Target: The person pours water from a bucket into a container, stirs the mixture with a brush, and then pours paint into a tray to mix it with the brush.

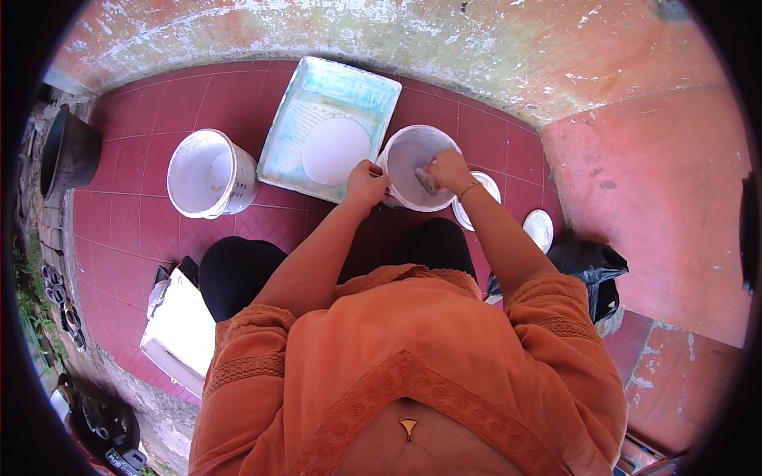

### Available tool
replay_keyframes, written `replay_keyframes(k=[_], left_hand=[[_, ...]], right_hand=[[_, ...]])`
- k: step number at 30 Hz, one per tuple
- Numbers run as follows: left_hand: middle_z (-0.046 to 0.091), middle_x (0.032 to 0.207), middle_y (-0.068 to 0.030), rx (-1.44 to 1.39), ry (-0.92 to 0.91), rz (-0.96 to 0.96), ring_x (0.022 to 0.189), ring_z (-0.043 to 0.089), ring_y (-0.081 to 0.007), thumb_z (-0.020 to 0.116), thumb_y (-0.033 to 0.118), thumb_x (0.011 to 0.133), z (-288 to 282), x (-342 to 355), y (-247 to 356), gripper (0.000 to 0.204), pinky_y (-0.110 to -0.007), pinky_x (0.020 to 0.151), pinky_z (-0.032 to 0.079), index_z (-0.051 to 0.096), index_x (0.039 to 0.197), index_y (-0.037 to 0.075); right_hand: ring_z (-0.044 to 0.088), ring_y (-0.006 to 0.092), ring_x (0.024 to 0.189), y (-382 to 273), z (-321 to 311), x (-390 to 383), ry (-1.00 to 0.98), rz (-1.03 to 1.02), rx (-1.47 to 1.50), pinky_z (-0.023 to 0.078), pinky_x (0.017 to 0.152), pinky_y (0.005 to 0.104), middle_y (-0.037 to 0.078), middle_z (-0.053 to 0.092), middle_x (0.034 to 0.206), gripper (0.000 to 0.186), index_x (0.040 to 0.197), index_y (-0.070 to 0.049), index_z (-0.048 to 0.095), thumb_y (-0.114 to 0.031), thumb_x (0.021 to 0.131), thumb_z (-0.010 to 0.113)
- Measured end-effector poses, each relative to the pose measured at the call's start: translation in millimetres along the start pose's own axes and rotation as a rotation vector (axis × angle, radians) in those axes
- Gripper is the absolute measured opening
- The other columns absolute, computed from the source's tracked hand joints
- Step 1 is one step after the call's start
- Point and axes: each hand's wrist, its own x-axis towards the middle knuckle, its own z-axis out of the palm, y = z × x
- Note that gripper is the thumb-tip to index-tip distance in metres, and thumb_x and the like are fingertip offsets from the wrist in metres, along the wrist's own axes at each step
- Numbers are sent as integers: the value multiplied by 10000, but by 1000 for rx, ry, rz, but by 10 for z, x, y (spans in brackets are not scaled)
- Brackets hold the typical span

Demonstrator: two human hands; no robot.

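Note:
My left hand (pixel 367 185) is closed on the near left rim of a white bucket (pixel 418 136) that stands in front of me. Inside that bucket, my right hand (pixel 449 170) grips a small flat greyish tool (pixel 427 181) against the inner wall; its exact kind is not clear. Touching the bucket's left side or close to it lies a white and pale blue paint tray (pixel 317 83). A round, smooth white patch (pixel 336 151), apparently poured paint, covers part of the tray.
A second white bucket (pixel 244 181) stands left of the tray. Two round white lids (pixel 487 190) (pixel 539 230) and a black plastic bag (pixel 589 266) lie at right. A white container (pixel 178 333) is by my left knee. Beyond the red tiles rises a peeling wall (pixel 444 47).

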Motion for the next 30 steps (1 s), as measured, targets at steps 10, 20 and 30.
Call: replay_keyframes(k=[10,20,30], left_hand=[[539,884,-182,-55,4,-3,730,631,-257,617,-13,787,-18,-37,14,268,-364,602,595,444,975,-95],[558,847,-178,-41,-17,-5,717,628,-249,617,-17,785,13,-38,55,230,-357,588,589,444,926,-74],[537,902,-190,-39,-3,6,715,630,-254,617,-13,786,24,-39,58,245,-357,585,595,446,947,-85]], right_hand=[[653,262,594,-444,315,-18,178,-12,635,509,507,343,150,644,692,155,823,17,646,-123,767,613],[614,354,757,-20,115,-21,272,-174,-115,472,738,441,195,639,772,209,783,-10,663,-197,761,572],[624,297,643,-492,196,-74,247,-8,485,488,617,397,183,636,706,188,759,7,643,-174,765,592]])
